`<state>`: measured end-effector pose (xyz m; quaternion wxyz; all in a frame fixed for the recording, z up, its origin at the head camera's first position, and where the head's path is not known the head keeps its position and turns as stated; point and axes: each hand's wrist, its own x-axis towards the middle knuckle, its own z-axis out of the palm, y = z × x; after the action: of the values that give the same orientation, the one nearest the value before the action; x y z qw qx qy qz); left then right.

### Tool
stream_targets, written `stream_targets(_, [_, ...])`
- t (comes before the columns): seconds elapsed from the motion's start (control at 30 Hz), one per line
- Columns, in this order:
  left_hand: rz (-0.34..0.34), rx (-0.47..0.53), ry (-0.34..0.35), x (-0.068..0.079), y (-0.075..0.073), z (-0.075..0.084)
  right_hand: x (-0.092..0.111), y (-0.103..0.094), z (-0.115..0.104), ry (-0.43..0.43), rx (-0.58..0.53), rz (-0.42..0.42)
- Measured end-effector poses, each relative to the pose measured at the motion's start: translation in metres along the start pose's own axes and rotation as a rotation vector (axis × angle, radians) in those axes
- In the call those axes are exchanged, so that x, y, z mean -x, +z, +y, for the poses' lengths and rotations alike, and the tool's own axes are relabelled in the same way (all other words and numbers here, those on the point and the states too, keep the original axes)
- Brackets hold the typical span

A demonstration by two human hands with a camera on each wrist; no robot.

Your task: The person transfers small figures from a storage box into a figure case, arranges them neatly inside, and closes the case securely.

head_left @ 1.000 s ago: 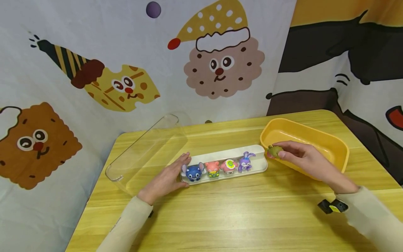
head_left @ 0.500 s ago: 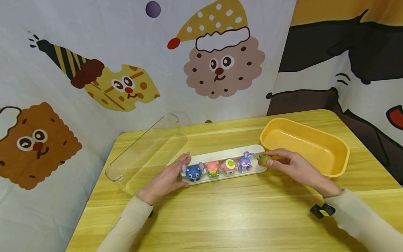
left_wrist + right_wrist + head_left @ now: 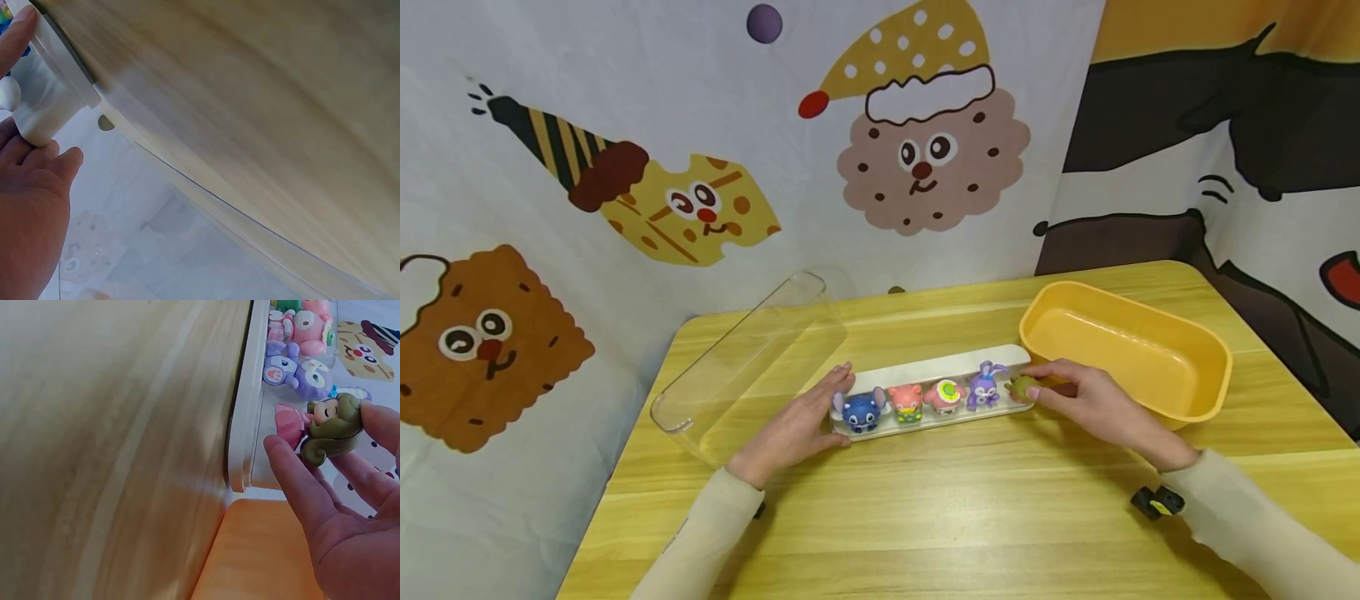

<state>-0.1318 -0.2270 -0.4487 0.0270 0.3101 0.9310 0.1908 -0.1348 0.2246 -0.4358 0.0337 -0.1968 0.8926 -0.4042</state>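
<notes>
A long white display tray (image 3: 917,368) holds a blue figurine (image 3: 861,411), a pink figurine (image 3: 907,402), another pink one with a yellow-green hat (image 3: 946,395) and a purple rabbit figurine (image 3: 985,386), in a row. My left hand (image 3: 793,429) grips the tray's left end, thumb at the front and fingers at the back. Over the right end, beside the rabbit, my right hand (image 3: 1093,404) pinches a girl figurine (image 3: 331,428) with olive-green hair and a pink dress. Whether its base touches the tray is unclear.
Right of the tray stands a yellow bin (image 3: 1206,367), with bare inside walls showing. A clear plastic cover (image 3: 748,350) lies at the left on the wooden table (image 3: 925,517). A printed cloth (image 3: 715,100) hangs behind the table.
My right hand has carried the girl figurine left from the bin's near edge and down to the tray's right end. The left hand and the other figurines have stayed put.
</notes>
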Motion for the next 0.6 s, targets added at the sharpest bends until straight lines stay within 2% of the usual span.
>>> stream_targets(0.33, [0.007,-0.004,0.014,0.0003,0.0016,-0.0015,-0.0005,0.0048,-0.0042,-0.020,0.062,-0.001])
stream_targets(0.6, [0.004,0.005,0.008,0.0004,0.0007,-0.0010,-0.0058,0.0050,-0.0072,-0.038,0.197,0.057])
